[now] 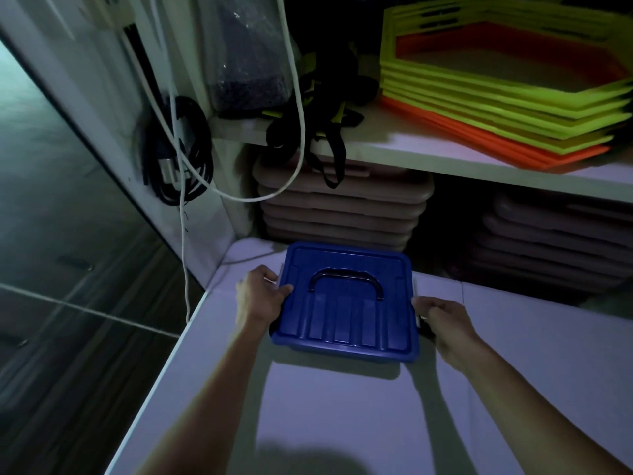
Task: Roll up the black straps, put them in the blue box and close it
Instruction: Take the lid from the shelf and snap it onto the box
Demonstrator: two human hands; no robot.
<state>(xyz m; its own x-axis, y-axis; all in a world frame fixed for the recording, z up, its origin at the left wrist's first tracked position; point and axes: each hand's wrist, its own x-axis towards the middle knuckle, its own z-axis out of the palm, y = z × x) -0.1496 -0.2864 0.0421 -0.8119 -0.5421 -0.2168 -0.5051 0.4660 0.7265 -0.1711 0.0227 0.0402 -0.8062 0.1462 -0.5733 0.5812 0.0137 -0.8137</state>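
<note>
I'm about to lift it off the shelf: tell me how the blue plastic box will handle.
The blue plastic box is probably rigid, given its moulded ribbed lid. Its low, flat shape should resist tipping. The left hand and right hand grip its sides, suggesting an easy lift.

Stacked yellow and orange hexagonal frames [507,90] on upper shelf [445,156], coiled black cable [181,152], hanging white cord [298,132], grey stacked lids [342,207] below

The blue box [346,303] sits on a white surface, its lid [356,323] on top, ribbed along the near side, with a dark arched handle [345,281] lying flat in the middle. A pale clip shows at each side edge. The black straps [318,132] lie in a loose tangle on the shelf above, some ends with yellow-green trim hanging over the shelf's front edge.
</note>
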